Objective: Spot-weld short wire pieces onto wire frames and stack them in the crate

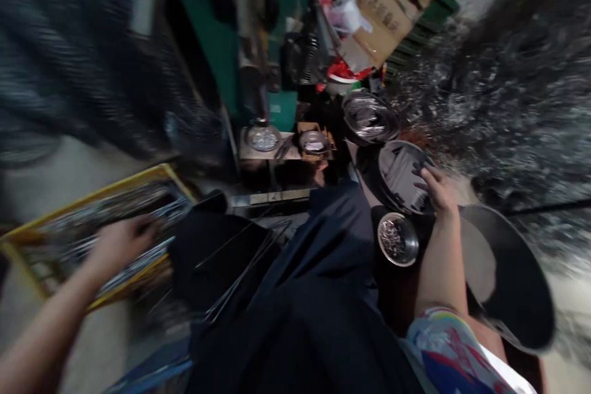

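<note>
At lower left, holds the left hand (124, 243), fingers loosely curled, over glinting metallic pieces (173, 213) in a rectangular yellow crate (106, 192); too blurred to tell whether pinching any. Right of centre, spreads the right hand's (438, 189) fingers over flat grey strips (401, 180) in a round basin (380, 166), near a shiny bowl (409, 249) of small metallic parts (391, 237).

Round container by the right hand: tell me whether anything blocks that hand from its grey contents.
Nothing visible stands in the way: the right hand reaches over the rim of the round container, fingers spread above the grey contents. The bowl of small metal pieces sits beside the container, outside that path.
</note>
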`<action>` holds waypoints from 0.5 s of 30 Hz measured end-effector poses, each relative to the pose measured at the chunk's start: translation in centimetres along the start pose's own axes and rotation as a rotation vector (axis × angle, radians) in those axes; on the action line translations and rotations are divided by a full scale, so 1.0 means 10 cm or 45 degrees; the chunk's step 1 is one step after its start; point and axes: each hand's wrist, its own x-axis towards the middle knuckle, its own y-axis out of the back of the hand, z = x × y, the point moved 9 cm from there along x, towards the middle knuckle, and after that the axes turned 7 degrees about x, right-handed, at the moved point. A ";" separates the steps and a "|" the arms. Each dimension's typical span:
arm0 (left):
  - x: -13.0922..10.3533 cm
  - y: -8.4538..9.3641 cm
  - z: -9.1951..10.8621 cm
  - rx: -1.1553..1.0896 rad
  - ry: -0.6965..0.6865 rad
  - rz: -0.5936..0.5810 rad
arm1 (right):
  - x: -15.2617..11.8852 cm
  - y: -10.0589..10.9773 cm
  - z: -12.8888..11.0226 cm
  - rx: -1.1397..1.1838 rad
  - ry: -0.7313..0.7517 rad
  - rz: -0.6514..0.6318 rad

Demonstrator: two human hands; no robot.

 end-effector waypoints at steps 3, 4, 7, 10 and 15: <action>0.16 0.02 0.29 0.272 -0.074 -0.055 | -0.08 -0.53 -0.19 -0.188 0.075 -0.130; 0.23 0.05 0.31 0.307 -0.036 -0.045 | -0.12 -0.71 -0.27 -0.264 0.103 -0.177; 0.31 0.21 0.29 0.399 0.085 0.028 | -0.35 -1.15 -0.58 -0.385 0.209 -0.327; 0.11 0.61 0.53 0.236 -0.042 0.241 | -0.59 -1.45 -0.86 -0.334 0.269 -0.442; -0.73 1.53 1.04 -0.278 -0.232 0.598 | -0.82 -1.65 -1.16 -0.301 0.343 -0.519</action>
